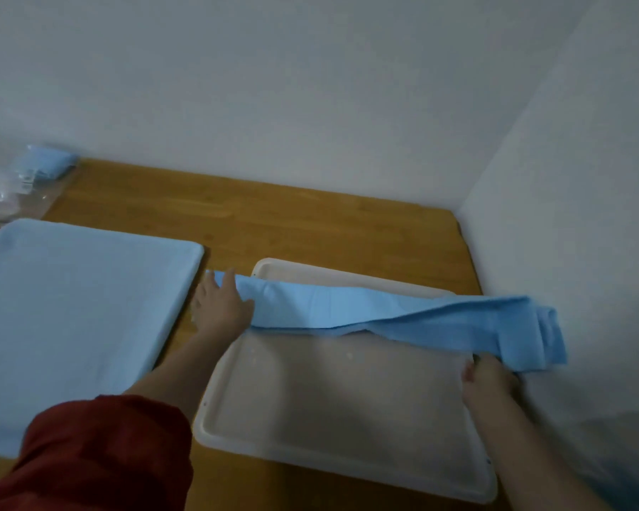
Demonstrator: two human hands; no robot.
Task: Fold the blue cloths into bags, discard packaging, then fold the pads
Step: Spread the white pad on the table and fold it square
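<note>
**A:** Your left hand lies with its fingers stretched over the left end of the blue cloth. Whether the thumb pinches underneath, I cannot tell. Your right hand is curled round the other end, where the strip doubles back on itself.

**B:** And where does the cloth sit?

**A:** It is folded into a long narrow strip, stretched between your hands across the far part of the white tray. Its right end reaches past the rim, near the wall.

**B:** So how far along am I?

**A:** Mid-fold on this cloth, I'd judge. The lengthwise folds look done, the short folds are only starting, and it is not yet bagged. At the far left corner of the table you have a bag with something blue inside, probably a finished cloth. It rests by clear wrapping that you have not thrown away. The big pale pad on your left lies flat and unfolded. Most of the job looks to be ahead of you.
</note>
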